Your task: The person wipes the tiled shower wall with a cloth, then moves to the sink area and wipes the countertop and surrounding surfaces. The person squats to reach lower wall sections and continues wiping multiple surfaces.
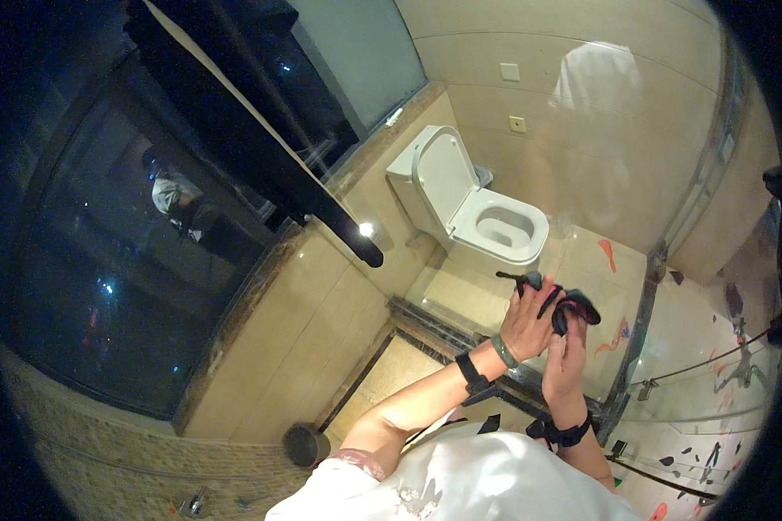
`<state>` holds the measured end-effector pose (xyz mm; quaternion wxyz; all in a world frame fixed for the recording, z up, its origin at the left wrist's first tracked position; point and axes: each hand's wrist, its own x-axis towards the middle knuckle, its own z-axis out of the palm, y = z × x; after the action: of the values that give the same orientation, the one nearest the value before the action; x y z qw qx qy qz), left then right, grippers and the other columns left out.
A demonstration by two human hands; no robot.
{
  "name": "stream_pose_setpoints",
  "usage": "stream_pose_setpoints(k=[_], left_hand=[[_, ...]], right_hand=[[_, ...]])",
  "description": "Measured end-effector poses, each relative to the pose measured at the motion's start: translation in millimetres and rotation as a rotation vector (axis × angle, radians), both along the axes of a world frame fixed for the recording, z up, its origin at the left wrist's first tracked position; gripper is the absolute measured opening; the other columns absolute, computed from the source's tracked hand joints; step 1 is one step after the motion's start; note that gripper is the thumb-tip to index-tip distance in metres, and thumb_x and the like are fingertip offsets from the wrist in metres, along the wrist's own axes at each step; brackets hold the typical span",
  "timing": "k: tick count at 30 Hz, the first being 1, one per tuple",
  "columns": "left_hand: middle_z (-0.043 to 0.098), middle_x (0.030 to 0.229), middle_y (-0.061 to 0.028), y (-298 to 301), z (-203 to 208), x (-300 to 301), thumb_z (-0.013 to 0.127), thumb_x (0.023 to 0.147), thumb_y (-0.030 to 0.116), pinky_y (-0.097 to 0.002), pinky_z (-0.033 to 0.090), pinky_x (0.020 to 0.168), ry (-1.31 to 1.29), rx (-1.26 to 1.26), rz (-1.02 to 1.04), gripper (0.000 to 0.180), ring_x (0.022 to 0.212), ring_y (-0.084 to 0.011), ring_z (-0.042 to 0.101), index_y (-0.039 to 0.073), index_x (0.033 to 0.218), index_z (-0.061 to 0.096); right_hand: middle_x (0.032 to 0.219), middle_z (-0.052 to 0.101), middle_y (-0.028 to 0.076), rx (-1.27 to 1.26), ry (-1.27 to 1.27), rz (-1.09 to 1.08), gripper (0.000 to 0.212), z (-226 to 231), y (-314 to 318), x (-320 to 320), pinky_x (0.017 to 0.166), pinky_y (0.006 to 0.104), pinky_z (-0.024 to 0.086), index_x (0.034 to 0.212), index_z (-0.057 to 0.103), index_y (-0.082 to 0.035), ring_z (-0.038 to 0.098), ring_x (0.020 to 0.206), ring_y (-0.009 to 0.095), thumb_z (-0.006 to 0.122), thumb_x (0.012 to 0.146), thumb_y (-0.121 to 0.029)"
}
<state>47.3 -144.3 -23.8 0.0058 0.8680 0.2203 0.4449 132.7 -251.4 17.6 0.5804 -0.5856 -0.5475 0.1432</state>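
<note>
the left hand (523,326) and right hand (566,360), fingers half curled, together hold a dark bundle (585,304) just at and beyond their fingertips, its long axis apparently running crosswise from left to lower right, neither hand clearly nearer, with no label or writing readable on it.

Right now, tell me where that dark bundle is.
In the head view, right of centre, the dark bundle is held between the left hand and the right hand, just below the front of the toilet in the picture.
</note>
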Motion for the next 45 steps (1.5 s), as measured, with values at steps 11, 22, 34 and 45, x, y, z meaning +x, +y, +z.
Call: stream_pose_setpoints(k=[11, 22, 34, 45], left_hand=[[0.031, 0.152, -0.0241, -9.8, 90.8, 54.4, 0.061, 0.081, 0.021, -0.0560, 0.024, 0.107, -0.128, 0.234, 0.007, 0.058, 0.139, -0.0480, 0.024, 0.009, 0.137, 0.051], [0.038, 0.148, -0.0155, -34.3, -22.7, 36.9, 0.059, 0.083, 0.026, -0.0481, 0.018, 0.111, 0.232, 0.050, -0.052, 0.059, 0.133, -0.0344, 0.032, 0.010, 0.139, 0.048], [0.035, 0.153, -0.0145, -61.1, 125.5, 107.7, 0.046, 0.089, 0.025, -0.0457, 0.007, 0.119, -0.178, 0.439, -0.120, 0.049, 0.144, -0.0373, 0.023, 0.025, 0.138, 0.051], [0.052, 0.137, -0.0095, -77.2, -3.8, 96.3, 0.056, 0.081, 0.020, -0.0416, 0.037, 0.100, 0.122, 0.199, -0.284, 0.041, 0.116, -0.0265, 0.051, 0.018, 0.121, 0.063]], right_hand=[[0.136, 0.046, 0.022, 0.329, -0.013, -0.262, 0.068, 47.8, -4.9, 26.7, 0.110, 0.0455, 0.029, 0.133, 0.043, 0.008, 0.040, 0.130, 0.037, 0.043, 0.098, -0.050], [0.136, 0.046, 0.025, -0.028, -0.043, -0.190, 0.047, -31.7, -37.8, 33.6, 0.109, 0.0435, 0.030, 0.132, 0.045, 0.007, 0.043, 0.127, 0.038, 0.043, 0.099, -0.026], [0.151, 0.032, 0.016, 0.502, 0.400, -0.284, 0.068, 48.9, -48.1, 86.0, 0.111, 0.0412, 0.030, 0.151, 0.021, -0.003, 0.037, 0.136, 0.030, 0.048, 0.099, -0.037], [0.138, 0.050, 0.015, 0.114, 0.297, -0.273, 0.036, -56.9, -81.9, 103.4, 0.106, 0.0383, 0.038, 0.130, 0.051, 0.003, 0.049, 0.123, 0.026, 0.043, 0.098, -0.012]])
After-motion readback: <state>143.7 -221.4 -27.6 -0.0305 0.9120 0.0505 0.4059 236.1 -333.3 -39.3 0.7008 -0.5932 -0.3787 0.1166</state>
